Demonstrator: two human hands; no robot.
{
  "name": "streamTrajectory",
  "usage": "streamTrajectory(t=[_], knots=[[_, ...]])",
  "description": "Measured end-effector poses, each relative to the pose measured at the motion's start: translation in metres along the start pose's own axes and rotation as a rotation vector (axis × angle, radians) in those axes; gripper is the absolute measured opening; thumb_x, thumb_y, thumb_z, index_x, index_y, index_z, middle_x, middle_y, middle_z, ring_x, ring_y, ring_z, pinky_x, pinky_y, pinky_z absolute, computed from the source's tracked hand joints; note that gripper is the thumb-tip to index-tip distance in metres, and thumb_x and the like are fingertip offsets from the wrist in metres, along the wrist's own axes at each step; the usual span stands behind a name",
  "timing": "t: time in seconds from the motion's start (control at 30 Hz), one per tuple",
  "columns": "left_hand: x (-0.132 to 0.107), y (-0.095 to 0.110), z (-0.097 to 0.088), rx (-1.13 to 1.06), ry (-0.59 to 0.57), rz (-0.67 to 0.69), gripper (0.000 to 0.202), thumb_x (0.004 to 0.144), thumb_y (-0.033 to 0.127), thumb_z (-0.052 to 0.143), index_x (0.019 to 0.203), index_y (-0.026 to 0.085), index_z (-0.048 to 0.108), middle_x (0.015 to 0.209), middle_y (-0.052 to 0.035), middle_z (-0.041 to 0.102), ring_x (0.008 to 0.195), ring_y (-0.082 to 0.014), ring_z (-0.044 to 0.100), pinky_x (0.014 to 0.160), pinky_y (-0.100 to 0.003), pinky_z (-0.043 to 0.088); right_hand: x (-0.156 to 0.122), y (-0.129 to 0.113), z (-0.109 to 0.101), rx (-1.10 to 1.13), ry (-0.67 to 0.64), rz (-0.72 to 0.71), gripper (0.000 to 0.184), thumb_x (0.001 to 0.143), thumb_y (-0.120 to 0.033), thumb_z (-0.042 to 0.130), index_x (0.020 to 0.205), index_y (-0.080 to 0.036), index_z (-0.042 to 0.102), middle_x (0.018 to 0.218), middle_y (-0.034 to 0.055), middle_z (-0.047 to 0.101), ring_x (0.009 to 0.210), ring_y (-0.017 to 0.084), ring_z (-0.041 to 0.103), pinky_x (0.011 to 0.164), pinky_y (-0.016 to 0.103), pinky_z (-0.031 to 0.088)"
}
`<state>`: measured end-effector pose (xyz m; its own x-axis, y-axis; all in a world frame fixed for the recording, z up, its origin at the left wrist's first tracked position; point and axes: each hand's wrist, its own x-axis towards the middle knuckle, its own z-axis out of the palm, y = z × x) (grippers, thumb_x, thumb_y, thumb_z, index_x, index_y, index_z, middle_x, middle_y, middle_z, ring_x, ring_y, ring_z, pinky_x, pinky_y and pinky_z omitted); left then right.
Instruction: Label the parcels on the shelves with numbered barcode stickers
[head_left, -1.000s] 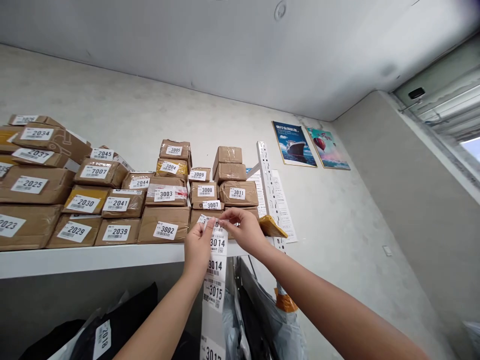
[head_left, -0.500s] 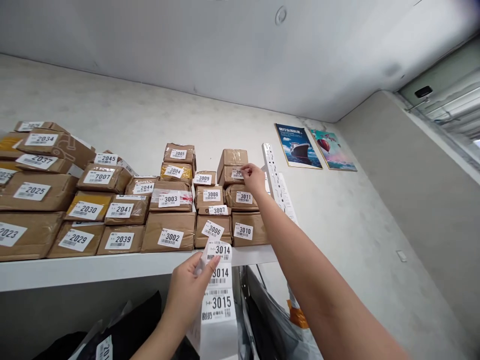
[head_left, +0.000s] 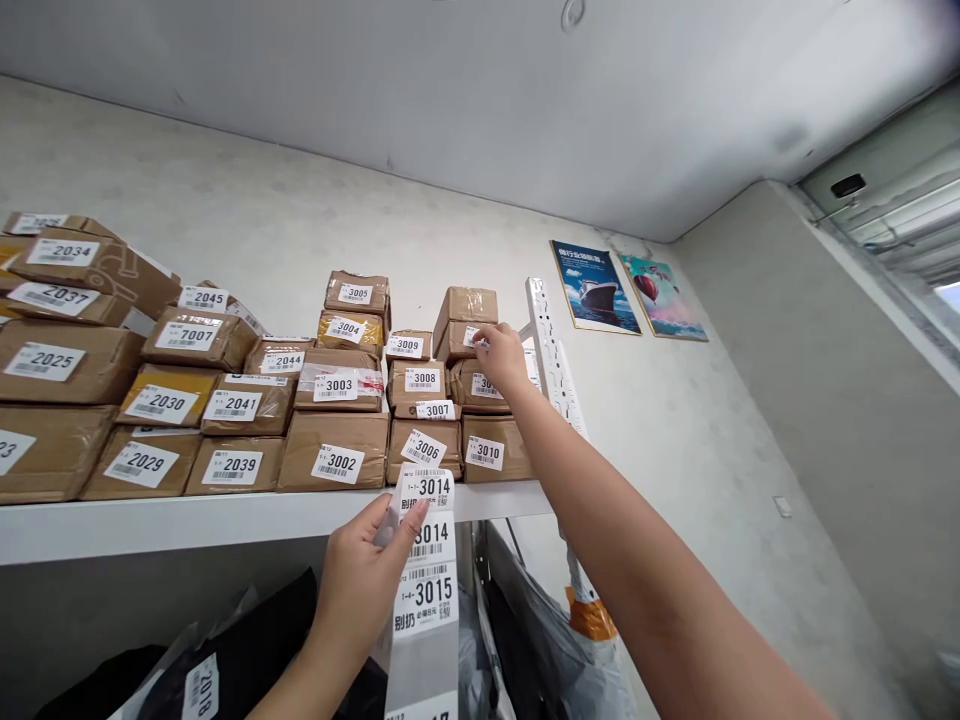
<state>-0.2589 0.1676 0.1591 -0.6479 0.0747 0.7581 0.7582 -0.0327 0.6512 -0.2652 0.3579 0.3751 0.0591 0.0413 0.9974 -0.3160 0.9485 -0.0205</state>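
My left hand (head_left: 367,565) is closed on a strip of printed label stickers (head_left: 424,595), thumb across its front. The strip hangs down, showing numbers 3014, 3014 again and 3015. My right hand (head_left: 501,355) is raised to the right-hand stack, fingers pinched at the edge of a small white label (head_left: 471,336). That label lies against the front of a brown cardboard box (head_left: 454,342); my fingers cover part of it. Another brown box (head_left: 471,303) rests on top. Below are the boxes labelled 3011 (head_left: 466,385), its number partly covered, and 3010 (head_left: 495,447).
More numbered parcels stand stacked along the white shelf (head_left: 225,520) to the left. A perforated white upright (head_left: 551,350) rises just right of my right hand. Dark and grey bags (head_left: 540,620) are below the shelf. Two posters (head_left: 596,287) hang on the wall.
The view has shifted slightly, so parcels and shelf appear a little higher and farther left. My left hand and strip have moved slightly left. My right hand stays at the same box's label.
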Motion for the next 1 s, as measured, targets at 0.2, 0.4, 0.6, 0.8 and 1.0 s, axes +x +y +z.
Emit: streamTrajectory(t=[0.2, 0.4, 0.6, 0.8, 1.0], knots=[[0.014, 0.004, 0.002, -0.048, 0.01, 0.24, 0.038, 0.08, 0.055, 0.049, 0.071, 0.019, 0.059, 0.084, -0.0039, 0.057, 0.078, -0.018, 0.053, 0.071, -0.027, 0.042, -0.069, -0.034, -0.041, 0.518, -0.586, -0.082, 0.026, 0.086, -0.033, 0.049, 0.106, -0.021, 0.06, 0.095, 0.0046, 0.065, 0.082, 0.015, 0.062, 0.067, 0.029, 0.053], [0.029, 0.006, 0.023, -0.448, -0.013, 0.03, 0.047, 0.065, 0.051, 0.068, 0.099, 0.019, 0.063, 0.087, -0.0042, 0.067, 0.08, -0.0186, 0.059, 0.072, -0.029, 0.046, -0.129, -0.046, -0.066, 0.435, -0.586, -0.185, 0.012, 0.08, -0.018, 0.056, 0.087, -0.02, 0.065, 0.078, 0.002, 0.066, 0.07, 0.015, 0.058, 0.062, 0.028, 0.047], [0.033, 0.009, 0.038, -0.394, 0.151, 0.11, 0.038, 0.068, 0.053, 0.066, 0.072, 0.016, 0.058, 0.063, 0.0025, 0.057, 0.06, -0.0092, 0.048, 0.056, -0.019, 0.04, -0.135, -0.033, -0.055, 0.661, -0.474, 0.072, 0.013, 0.077, -0.026, 0.06, 0.089, -0.021, 0.056, 0.064, -0.0026, 0.056, 0.059, 0.013, 0.057, 0.057, 0.029, 0.051], [0.035, 0.01, 0.042, -0.343, 0.273, 0.114, 0.045, 0.068, 0.056, 0.064, 0.059, 0.017, 0.044, 0.049, 0.0068, 0.043, 0.049, -0.0066, 0.036, 0.046, -0.017, 0.032, -0.132, -0.037, -0.044, 0.622, -0.392, 0.096, 0.005, 0.076, -0.023, 0.061, 0.074, -0.02, 0.058, 0.073, 0.0018, 0.063, 0.069, 0.015, 0.059, 0.059, 0.028, 0.05], [0.034, 0.012, 0.035, -0.273, 0.095, 0.057, 0.04, 0.059, 0.051, 0.072, 0.069, 0.015, 0.059, 0.064, 0.001, 0.06, 0.061, -0.012, 0.051, 0.056, -0.021, 0.042, -0.08, -0.034, -0.037, 0.492, -0.268, -0.021, 0.003, 0.075, -0.018, 0.062, 0.072, -0.018, 0.063, 0.07, 0.002, 0.066, 0.064, 0.014, 0.059, 0.061, 0.029, 0.048]])
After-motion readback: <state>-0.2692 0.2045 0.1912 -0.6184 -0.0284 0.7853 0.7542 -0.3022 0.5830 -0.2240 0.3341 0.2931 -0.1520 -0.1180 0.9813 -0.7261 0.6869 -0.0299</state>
